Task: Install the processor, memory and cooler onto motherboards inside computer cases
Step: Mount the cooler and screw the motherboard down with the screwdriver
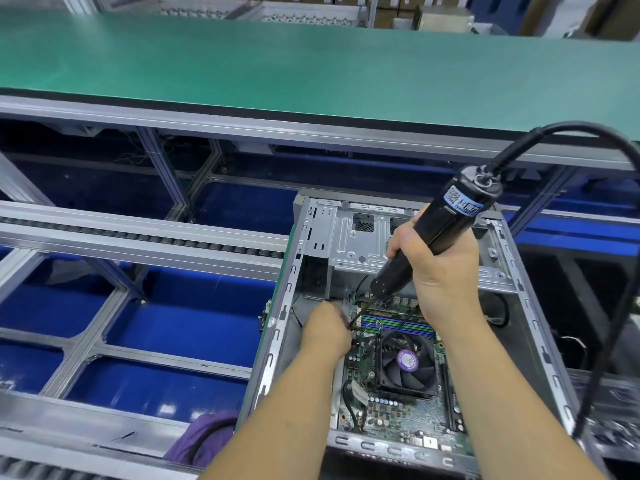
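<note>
An open grey computer case point(533, 317) lies in front of me with a green motherboard point(412, 417) inside. A black cooler point(408, 365) with a fan and a purple hub sticker sits on the board. Green and blue memory slots point(398, 325) run just beyond it. My right hand point(440, 271) grips a black electric screwdriver point(446, 223), tilted, its bit reaching down to the cooler's far left corner. My left hand point(325, 332) pinches the bit near its tip there. The screw itself is hidden by the fingers.
The screwdriver's black cable point(616, 306) loops up and down the right side. A green conveyor belt point(311, 67) runs across the back. Aluminium frame rails and a roller track point(138, 233) lie left, over blue flooring. A purple cloth point(204, 438) sits bottom left.
</note>
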`<state>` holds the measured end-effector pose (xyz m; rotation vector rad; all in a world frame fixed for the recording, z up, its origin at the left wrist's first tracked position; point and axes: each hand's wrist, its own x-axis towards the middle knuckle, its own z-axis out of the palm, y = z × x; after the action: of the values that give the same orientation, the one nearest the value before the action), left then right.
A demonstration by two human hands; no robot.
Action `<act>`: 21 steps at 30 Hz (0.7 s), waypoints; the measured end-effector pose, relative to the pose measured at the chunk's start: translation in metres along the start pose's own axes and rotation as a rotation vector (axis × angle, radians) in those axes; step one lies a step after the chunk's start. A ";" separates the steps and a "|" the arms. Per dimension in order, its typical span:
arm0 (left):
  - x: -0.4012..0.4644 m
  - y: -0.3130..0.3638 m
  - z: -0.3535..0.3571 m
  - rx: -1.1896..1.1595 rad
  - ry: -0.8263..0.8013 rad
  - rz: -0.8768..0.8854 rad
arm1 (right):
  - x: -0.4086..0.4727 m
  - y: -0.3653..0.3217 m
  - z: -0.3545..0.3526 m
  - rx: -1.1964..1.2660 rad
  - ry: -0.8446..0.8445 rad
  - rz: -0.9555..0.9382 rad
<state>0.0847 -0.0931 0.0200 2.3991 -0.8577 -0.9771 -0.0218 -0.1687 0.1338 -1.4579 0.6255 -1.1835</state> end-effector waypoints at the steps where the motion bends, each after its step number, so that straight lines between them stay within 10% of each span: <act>1: 0.003 -0.006 0.001 -0.093 0.003 -0.007 | -0.001 -0.001 0.000 0.007 -0.004 0.002; 21: 0.023 -0.017 0.023 -0.199 0.037 0.103 | 0.004 0.002 -0.003 0.032 0.008 0.013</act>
<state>0.0876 -0.0992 -0.0159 2.1771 -0.8216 -0.9292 -0.0227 -0.1737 0.1326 -1.4202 0.6183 -1.1848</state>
